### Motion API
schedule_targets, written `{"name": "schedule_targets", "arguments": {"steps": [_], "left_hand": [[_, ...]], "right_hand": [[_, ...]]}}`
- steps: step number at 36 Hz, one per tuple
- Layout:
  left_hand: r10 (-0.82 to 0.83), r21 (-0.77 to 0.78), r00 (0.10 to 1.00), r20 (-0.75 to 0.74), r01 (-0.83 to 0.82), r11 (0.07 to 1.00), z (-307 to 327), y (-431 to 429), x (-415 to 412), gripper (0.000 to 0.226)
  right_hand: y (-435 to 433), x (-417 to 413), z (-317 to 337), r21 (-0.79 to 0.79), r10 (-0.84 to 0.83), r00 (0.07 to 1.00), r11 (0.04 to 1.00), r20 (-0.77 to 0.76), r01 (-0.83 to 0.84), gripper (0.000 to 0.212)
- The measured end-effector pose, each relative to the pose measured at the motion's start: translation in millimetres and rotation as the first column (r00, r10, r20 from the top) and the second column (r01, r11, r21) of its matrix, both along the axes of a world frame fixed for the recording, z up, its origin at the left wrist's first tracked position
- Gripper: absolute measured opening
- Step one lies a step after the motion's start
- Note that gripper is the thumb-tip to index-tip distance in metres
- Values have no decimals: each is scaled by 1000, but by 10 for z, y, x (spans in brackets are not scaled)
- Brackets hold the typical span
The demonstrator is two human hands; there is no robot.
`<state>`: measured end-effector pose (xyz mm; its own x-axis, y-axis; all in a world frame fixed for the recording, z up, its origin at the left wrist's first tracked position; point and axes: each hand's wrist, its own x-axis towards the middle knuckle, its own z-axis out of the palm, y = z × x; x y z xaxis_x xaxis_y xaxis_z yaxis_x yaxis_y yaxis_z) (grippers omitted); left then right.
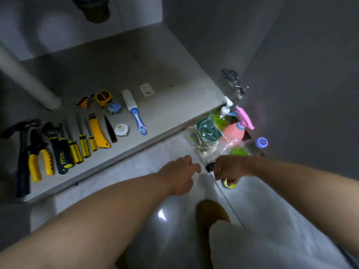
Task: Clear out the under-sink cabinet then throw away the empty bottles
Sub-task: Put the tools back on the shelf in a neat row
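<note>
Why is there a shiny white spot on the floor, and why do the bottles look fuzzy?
Head view: the spot is glare, a light bouncing off the glossy floor; the dim light leaves the pink spray bottle soft and blurry, the cabinet back in shadow.

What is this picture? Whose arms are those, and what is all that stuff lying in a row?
There is no machine here, just a person. A small camera on their head looks down, so you see their own two arms as they would. The left hand reaches out and holds nothing. The right hand grips a yellow-green thing, mostly hidden, so I cannot say what it is. The row lies on the cabinet floor: a hammer, pliers, screwdrivers and a tape measure. To the right, down on the room floor, is a clear bag with a pink spray bottle.
</note>
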<state>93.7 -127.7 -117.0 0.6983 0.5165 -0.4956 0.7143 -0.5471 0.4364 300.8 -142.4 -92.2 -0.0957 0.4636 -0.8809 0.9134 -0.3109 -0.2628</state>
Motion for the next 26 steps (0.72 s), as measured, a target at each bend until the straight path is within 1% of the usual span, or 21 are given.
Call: {"name": "schedule_targets", "arguments": {"steps": [1,2,3,4,5,6,8,11,14,17,19,22,24,26], "left_hand": [[-10,-47,1000,-26,9,999,-79,-63,111,47],[-24,-71,998,-53,20,997,-161,-126,221,50],[-34,-77,996,-80,28,997,-240,-190,326,54],[-43,-67,994,-102,36,997,-317,-254,422,58],[-53,-42,991,-121,48,998,-393,-315,512,63],[-66,-5,988,-137,66,998,-464,-373,594,67],[-87,87,985,-146,101,991,-588,-450,737,76],[-83,180,989,-126,106,978,-765,-469,900,79],[-78,191,981,-180,113,975,-908,-423,990,79],[-74,202,967,-242,125,971,-973,-378,1015,80],[-76,263,968,-238,140,955,-975,-346,1019,75],[-104,328,973,-205,169,930,-969,-316,994,57],[-120,286,979,-162,163,944,-968,-309,925,45],[-104,175,991,-80,117,978,-940,-295,799,36]], "right_hand": [[-140,62,-98,-2,14,999,1000,34,-14,12],[-280,122,-203,28,48,995,998,85,-50,17],[-421,185,-313,90,99,983,989,157,-114,22],[-558,236,-413,174,136,963,968,233,-178,29],[-683,283,-509,253,129,950,946,283,-204,38],[-785,328,-593,308,98,948,931,302,-195,48],[-925,382,-773,381,32,950,911,312,-156,63],[-1020,428,-1029,433,-17,955,894,295,-118,73],[-1020,416,-1202,493,-83,971,869,224,-40,70],[-981,412,-1278,535,-70,972,843,223,-62,64],[-953,423,-1291,538,-60,971,839,229,-75,59],[-923,441,-1286,532,-47,977,844,206,-72,57],[-923,446,-1269,513,-40,981,856,188,-64,63],[-941,431,-1243,492,-39,985,869,170,-50,70]]}}
